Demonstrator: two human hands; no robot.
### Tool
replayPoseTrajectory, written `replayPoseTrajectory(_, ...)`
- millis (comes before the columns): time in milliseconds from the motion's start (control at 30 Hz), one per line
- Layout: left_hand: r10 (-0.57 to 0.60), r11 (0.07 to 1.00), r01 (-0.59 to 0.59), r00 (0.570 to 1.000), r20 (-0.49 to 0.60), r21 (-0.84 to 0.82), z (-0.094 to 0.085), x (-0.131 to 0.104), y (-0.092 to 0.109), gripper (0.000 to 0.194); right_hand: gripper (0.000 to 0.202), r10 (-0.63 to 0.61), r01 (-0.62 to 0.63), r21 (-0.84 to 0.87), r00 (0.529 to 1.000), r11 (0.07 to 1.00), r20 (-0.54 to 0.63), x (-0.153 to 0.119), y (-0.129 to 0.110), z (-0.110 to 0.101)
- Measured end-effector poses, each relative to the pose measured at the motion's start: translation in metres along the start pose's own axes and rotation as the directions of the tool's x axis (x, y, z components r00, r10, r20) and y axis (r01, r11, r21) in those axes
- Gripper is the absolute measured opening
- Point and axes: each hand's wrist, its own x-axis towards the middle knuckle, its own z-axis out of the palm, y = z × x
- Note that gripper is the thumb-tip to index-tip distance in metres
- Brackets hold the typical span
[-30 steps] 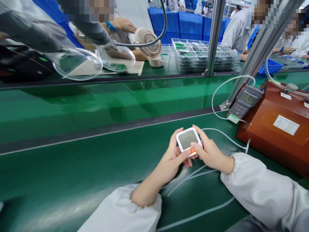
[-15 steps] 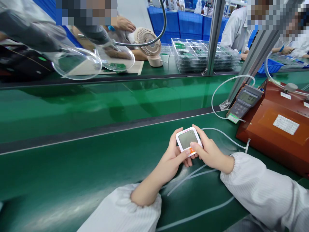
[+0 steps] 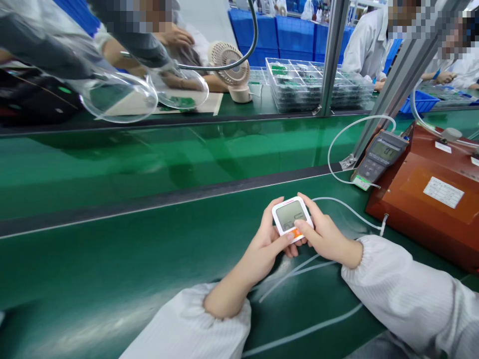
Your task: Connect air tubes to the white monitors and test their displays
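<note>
Though in two hands (image 3: pixel 266 244) (image 3: pixel 325 236), one device (image 3: pixel 290 212).

Open room left of the left hand (image 3: pixel 264 245) — white tube (image 3: pixel 349 205) and brown box (image 3: pixel 422 219) as obstacles past the right hand (image 3: pixel 325 237).

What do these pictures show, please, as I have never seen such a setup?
There is no robot: these are a person's two bare hands, seen from a camera worn on that person's head, looking forward and down. The left hand and right hand together hold a small white device with a grey screen above an orange strip. Pale tubes lie on the green work surface below. To the right are a reddish-brown box and, beside it, a grey meter. Farther back are other people, a fan and clear trays.
</note>
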Motion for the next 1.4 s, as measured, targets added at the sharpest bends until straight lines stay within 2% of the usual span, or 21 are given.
replayPoseTrajectory(333,-0.022,0.999,0.023,0.999,-0.041,0.025,0.001,0.002,0.002,0.087,0.064,0.006,-0.007,-0.059,1.000,0.998,-0.008,0.000,-0.002,0.000)
replayPoseTrajectory(500,-0.020,0.999,0.024,0.997,-0.080,0.049,0.002,0.003,0.003,0.091,0.066,-0.060,0.057,-0.065,0.997,0.996,-0.047,0.001,0.000,0.001)
replayPoseTrajectory(700,-0.009,1.000,0.013,0.991,-0.136,0.027,0.005,0.004,0.005,0.089,0.055,-0.138,0.118,-0.114,0.972,0.986,-0.188,0.003,0.005,0.000)
replayPoseTrajectory(900,0.004,0.998,0.007,0.987,-0.160,0.062,0.004,0.004,0.001,0.089,0.040,-0.227,0.200,-0.113,0.911,0.973,-0.345,0.013,0.016,-0.004)
replayPoseTrajectory(1067,0.000,0.995,0.017,0.986,-0.168,0.098,0.004,0.005,-0.001,0.082,0.036,-0.200,0.150,-0.162,0.911,0.975,-0.361,0.020,0.022,-0.009)
replayPoseTrajectory(1233,0.009,0.995,0.008,0.986,-0.167,0.101,0.005,0.005,-0.001,0.076,0.042,-0.146,0.077,-0.187,0.910,0.979,-0.388,0.022,0.027,-0.008)
replayPoseTrajectory(1333,0.025,0.992,-0.003,0.985,-0.171,0.126,0.006,0.005,-0.001,0.071,0.048,-0.109,0.033,-0.178,0.895,0.983,-0.432,0.026,0.032,-0.008)
replayPoseTrajectory(1400,0.027,0.991,-0.004,0.985,-0.172,0.135,0.006,0.006,-0.002,0.070,0.052,-0.127,0.050,-0.175,0.876,0.983,-0.465,0.028,0.033,-0.009)
